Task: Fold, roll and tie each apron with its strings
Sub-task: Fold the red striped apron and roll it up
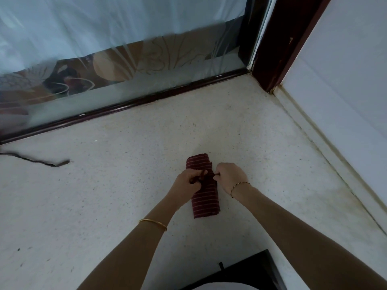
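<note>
A maroon apron with thin white stripes (204, 203) lies rolled into a short bundle on the pale speckled floor (125, 185). Its dark strings (204, 176) cross over the middle of the roll. My left hand (188, 182) pinches a string end on the left side of the bundle. My right hand (230, 176) pinches the other string end on the right side. Both hands sit close together over the roll, and the strings between them are partly hidden by my fingers.
A dark cord (41, 162) lies on the floor at the left. A frosted glass door with a dark frame (146, 101) runs along the back. A white wall (345, 91) closes the right side. Something black (240, 273) sits at the bottom edge.
</note>
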A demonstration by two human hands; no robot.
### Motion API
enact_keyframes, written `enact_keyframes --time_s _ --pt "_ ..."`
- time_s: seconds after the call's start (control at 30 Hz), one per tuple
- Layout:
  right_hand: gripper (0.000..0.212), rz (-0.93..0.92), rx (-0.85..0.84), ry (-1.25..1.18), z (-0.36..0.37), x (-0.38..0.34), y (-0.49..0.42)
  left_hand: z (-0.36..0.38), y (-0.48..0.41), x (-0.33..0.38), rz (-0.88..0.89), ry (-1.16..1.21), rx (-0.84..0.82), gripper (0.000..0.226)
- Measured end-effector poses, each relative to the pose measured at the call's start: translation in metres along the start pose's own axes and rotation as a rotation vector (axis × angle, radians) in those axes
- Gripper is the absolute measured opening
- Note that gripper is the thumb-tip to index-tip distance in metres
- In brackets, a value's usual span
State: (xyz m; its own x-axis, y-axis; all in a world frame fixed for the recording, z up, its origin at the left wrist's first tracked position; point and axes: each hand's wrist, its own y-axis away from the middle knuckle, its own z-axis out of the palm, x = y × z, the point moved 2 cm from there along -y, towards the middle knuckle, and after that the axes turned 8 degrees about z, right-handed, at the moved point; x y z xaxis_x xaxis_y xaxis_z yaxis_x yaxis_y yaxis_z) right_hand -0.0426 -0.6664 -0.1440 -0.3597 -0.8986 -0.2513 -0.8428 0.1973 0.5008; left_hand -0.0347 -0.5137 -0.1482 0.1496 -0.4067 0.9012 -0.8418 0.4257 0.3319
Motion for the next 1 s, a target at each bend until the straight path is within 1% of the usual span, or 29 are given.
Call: enact_keyframes --time_s 0.1,0.17,0.3,0.47,0.57,0.63,0.7,0.73,0.77,0.8,0.87,0.93,1.0 --pt "0.022 -0.051 0.166 0.121 -0.009 -0.011 0.010 0.002 0.000 0.004 0.037 -0.023 -0.006 0.048" --pt "0.024 -0.117 0.198 0.134 -0.011 -0.015 0.013 0.001 0.000 0.008 0.086 -0.069 -0.018 0.047" --pt "0.025 -0.200 0.131 0.043 -0.008 -0.016 0.010 0.001 -0.002 0.012 0.196 -0.220 -0.053 0.036" --pt "0.022 -0.299 0.067 -0.065 -0.006 -0.014 0.010 0.003 -0.007 0.011 0.225 -0.244 0.042 0.010" --pt "0.021 -0.379 0.057 -0.147 -0.009 -0.015 0.010 0.002 -0.010 0.007 0.228 -0.278 0.074 0.004" --pt "0.025 -0.386 0.026 -0.253 -0.010 -0.014 0.007 0.001 -0.011 0.003 0.224 -0.302 0.059 0.005" --pt "0.029 -0.334 -0.040 -0.456 -0.012 -0.010 0.005 0.000 -0.012 0.000 0.211 -0.300 0.059 0.005" --pt "0.025 -0.283 -0.058 -0.555 -0.013 -0.008 0.004 0.000 -0.011 -0.001 0.204 -0.290 0.068 0.007" --pt "0.019 -0.257 -0.052 -0.580 -0.014 -0.005 0.003 0.000 -0.011 -0.002 0.197 -0.274 0.076 0.009" --pt "0.021 -0.252 -0.025 -0.530 -0.015 -0.003 0.002 0.000 -0.011 -0.003 0.189 -0.251 0.079 0.010" --pt "0.030 -0.292 -0.004 -0.319 -0.012 0.001 -0.004 -0.001 -0.011 -0.004 0.165 -0.203 0.076 0.011" --pt "0.027 -0.286 0.000 -0.174 -0.008 0.001 -0.007 -0.002 -0.011 -0.006 0.138 -0.156 0.074 0.010" --pt "0.020 -0.263 0.007 -0.157 -0.006 0.001 -0.009 -0.002 -0.010 -0.006 0.124 -0.128 0.075 0.009"
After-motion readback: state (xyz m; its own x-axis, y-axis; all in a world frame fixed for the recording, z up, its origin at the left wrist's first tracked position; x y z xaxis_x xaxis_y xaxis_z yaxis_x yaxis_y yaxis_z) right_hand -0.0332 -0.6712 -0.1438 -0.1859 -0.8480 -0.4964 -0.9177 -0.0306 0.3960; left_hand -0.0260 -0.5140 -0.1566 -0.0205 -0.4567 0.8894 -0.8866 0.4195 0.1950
